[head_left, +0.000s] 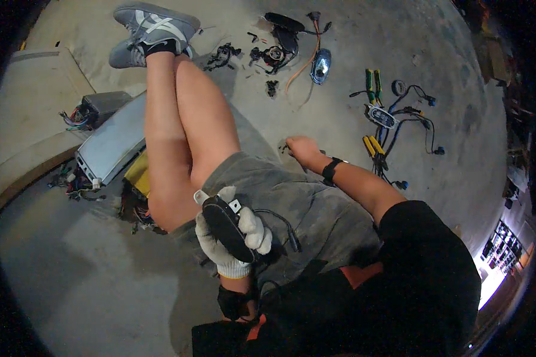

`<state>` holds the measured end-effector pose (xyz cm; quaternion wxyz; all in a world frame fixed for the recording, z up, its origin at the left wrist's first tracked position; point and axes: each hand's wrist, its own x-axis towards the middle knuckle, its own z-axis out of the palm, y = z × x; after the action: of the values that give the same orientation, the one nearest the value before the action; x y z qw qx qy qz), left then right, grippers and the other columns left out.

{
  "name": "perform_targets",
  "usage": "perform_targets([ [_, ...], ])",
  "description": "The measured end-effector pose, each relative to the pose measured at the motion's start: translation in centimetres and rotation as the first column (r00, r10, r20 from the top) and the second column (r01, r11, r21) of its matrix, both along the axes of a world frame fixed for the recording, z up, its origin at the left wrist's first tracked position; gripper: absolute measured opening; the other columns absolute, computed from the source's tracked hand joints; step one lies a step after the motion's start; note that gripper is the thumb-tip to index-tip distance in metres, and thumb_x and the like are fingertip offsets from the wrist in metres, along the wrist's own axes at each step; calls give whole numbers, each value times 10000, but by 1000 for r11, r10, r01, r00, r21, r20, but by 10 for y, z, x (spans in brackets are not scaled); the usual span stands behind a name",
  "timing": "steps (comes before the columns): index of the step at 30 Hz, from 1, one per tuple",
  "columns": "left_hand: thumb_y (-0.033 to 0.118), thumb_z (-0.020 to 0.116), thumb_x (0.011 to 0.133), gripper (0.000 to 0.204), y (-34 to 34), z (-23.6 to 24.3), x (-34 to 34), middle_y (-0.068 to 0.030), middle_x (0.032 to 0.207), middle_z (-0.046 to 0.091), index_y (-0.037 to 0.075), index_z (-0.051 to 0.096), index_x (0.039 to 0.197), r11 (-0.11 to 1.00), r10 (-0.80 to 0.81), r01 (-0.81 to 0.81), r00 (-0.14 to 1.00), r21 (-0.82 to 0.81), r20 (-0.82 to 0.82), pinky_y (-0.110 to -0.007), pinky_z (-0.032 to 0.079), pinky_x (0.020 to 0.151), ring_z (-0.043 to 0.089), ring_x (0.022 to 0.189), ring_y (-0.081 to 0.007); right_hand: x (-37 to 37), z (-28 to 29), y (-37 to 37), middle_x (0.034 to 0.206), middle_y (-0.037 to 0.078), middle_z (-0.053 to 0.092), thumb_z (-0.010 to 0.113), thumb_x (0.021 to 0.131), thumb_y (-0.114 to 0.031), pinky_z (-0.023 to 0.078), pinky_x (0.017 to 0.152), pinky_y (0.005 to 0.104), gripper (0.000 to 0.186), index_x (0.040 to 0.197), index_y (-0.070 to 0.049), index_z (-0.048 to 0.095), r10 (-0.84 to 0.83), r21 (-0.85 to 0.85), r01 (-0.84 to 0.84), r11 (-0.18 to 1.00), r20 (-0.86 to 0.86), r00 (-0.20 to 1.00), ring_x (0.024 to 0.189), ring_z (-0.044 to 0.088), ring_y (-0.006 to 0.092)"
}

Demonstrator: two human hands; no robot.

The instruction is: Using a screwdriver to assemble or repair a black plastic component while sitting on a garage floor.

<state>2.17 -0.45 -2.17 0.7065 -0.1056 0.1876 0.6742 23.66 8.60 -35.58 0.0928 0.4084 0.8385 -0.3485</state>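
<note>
My left hand [249,234], in a white knit glove, is wrapped round a black oval housing [225,227] above my lap. Pale tabs stick out at the housing's upper end, and a black cable with a plug [294,243] trails over my grey shorts. My bare right hand [304,151] reaches down to the floor beside my thigh, fingers curled together. Small dark bits [283,147] lie at its fingertips; what the fingers hold, if anything, is too small to make out. A thin light-coloured rod [338,160] shows by that wrist.
To the right lie green-handled pliers [373,86], yellow-handled pliers [374,146], a tape roll [398,87], an oval display [381,116] and wire harnesses. A blue-glass oval unit [320,66] and black broken parts [275,53] lie ahead. A silver panel [112,143] and a finned box [105,103] sit left.
</note>
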Motion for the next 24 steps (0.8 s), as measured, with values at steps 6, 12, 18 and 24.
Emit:
perform_targets([
  [6,510,397,1057,617,-1,0,3,-46,769,420,134,368,1545,999,-13,11,999,-47,-43,-362,337,525,393,577,-183,4,6,-3,991,134,681,656,876,-183,539,794,475,158,992,-80,625,-9,-2,9,1000,-54,999,958,655,376],
  [12,557,437,1033,623,2,15,14,-48,856,545,176,416,1525,988,-28,31,999,-153,18,-375,374,563,441,612,-186,22,18,11,1014,178,701,650,899,-197,538,776,500,169,1015,-79,684,-2,-132,-8,991,-73,997,927,669,404],
  [18,574,429,1038,628,-11,11,29,-211,1165,667,117,458,1468,996,60,-58,998,-68,28,-550,586,791,690,880,-338,54,49,35,945,215,702,642,935,-218,531,769,491,198,980,-35,704,-118,11,119,993,-68,991,902,663,432],
  [24,491,457,1059,549,-22,11,42,-209,1175,667,21,547,1328,995,93,-95,988,-14,-126,-521,611,852,714,957,-324,82,137,78,1024,193,727,686,925,-187,544,829,394,232,1095,-31,714,-311,-1,326,945,-304,901,937,707,349],
])
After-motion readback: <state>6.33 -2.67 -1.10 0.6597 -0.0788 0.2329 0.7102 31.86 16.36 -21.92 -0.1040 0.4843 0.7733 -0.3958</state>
